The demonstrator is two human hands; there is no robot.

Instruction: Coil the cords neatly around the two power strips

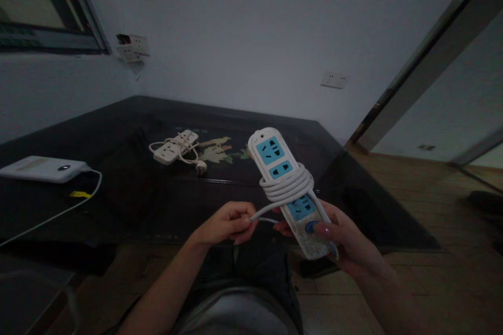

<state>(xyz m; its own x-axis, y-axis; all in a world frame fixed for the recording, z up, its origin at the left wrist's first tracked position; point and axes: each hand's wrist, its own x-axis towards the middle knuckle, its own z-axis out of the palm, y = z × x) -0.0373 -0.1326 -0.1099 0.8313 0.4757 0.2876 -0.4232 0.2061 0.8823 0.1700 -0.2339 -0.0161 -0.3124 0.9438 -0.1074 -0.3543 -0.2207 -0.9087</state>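
A white power strip (291, 171) with blue socket faces is held up, tilted, above the front edge of the dark table. My right hand (338, 234) grips its lower end, the thumb lying beside a blue button. Several turns of white cord (288, 184) wrap around the strip's middle. From these turns the cord runs to my left hand (231, 224), whose fingers are closed on it. Farther back on the table rests a second, cream power strip (173, 151), its own cord wound around it and its plug (201, 167) lying beside it.
A white power bank-like device (47, 168) with a cable lies at the table's left, near a yellow tag (80, 194). The dark glossy table (129, 115) meets the wall at the back. Wall sockets (334, 80) sit above it; another socket (129, 53) hangs loose.
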